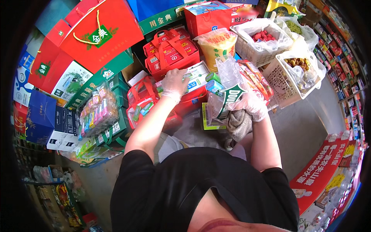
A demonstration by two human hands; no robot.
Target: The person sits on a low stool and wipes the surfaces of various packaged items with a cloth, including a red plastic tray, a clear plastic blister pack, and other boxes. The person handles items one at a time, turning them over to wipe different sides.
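Note:
My left hand (175, 82), in a clear plastic glove, reaches over a white carton (198, 76) on a red box. Small green packs lie by its fingertips; whether it grips one is hidden. My right hand (251, 105), gloved too, holds a bunched grey cloth (240, 123) against a clear plastic display rack (227, 69). A green Doublemint sign (232, 98) fronts the rack. Beside the rack's left edge are a green cylindrical container (213, 77) and a blue one (214, 87). A red bag (142, 100) with small green and blue packs sits left of the carton.
Red gift boxes (171, 55) and a grain sack (217, 47) stand beyond my hands. Plastic baskets of fruit (282, 82) are at the right. A clear tub of colourful tubes (98, 113) rests on cartons at the left. Stocked shelves (333, 43) line the right side.

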